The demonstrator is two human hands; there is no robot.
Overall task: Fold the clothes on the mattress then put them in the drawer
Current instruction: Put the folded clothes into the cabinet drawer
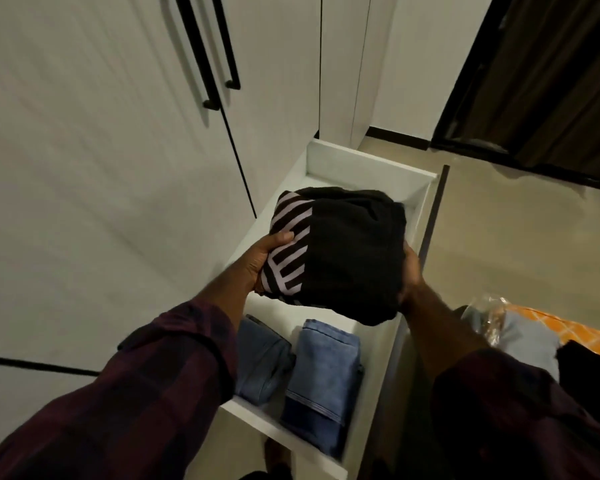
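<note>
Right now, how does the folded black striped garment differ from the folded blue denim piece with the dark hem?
The folded black garment with pale stripes is held over the white drawer by the left hand and right hand; the folded blue denim piece with the dark hem lies inside it. The black garment is bulky and squarish; the denim piece is narrower and longer. Both are folded.

No words, labels, brands or numbers can be read on anything in this view.

Dim, soft blur – wide-angle edge warp.
</note>
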